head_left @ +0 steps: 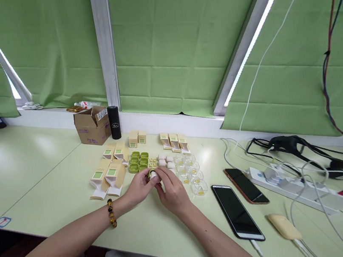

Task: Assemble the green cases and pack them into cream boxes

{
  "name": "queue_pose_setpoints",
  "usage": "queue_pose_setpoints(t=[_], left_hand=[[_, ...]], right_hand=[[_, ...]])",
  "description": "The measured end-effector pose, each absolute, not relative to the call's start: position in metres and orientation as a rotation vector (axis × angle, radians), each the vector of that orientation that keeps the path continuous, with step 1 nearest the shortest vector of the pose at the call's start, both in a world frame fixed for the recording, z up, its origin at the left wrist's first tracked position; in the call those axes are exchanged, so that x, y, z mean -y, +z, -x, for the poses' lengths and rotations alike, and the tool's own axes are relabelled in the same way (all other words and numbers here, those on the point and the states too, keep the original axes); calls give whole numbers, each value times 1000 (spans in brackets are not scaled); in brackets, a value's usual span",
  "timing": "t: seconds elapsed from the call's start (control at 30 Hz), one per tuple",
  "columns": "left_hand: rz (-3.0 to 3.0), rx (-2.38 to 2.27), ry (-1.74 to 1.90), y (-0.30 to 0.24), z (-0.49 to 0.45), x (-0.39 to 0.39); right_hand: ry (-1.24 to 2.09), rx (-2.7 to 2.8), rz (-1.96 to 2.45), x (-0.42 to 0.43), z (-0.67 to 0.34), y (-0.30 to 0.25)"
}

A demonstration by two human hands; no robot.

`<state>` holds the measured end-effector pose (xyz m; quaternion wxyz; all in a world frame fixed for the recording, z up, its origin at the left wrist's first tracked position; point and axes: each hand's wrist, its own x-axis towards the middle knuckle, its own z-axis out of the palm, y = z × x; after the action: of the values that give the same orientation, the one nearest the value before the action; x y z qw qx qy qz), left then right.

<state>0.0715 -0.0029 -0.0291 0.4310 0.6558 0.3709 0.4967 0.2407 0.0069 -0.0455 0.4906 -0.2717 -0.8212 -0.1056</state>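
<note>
white piece [153, 174], pinched by left hand [140, 187] and right hand [173, 189], green end away; long axis unclear.

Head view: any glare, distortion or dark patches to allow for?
Head view: pale glare on the tabletop, at far left and near the clear cups; bright slits beside the green blinds; outer window posts fan apart upward, likely wide-angle stretch; top-right corner goes dark; the small piece in the hands is partly covered, too small for fine detail.
</note>
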Motion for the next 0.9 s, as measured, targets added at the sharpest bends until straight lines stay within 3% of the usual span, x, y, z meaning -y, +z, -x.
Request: queue_pose_setpoints(t=[0.63,0.9], left_hand=[[-1636,-944,1270,-23,-72,5],[-1543,-840,1240,-25,-69,0]], right_hand=[[-200,1966,655,-9,-240,-49],[114,1883,709,-7,-239,-48]])
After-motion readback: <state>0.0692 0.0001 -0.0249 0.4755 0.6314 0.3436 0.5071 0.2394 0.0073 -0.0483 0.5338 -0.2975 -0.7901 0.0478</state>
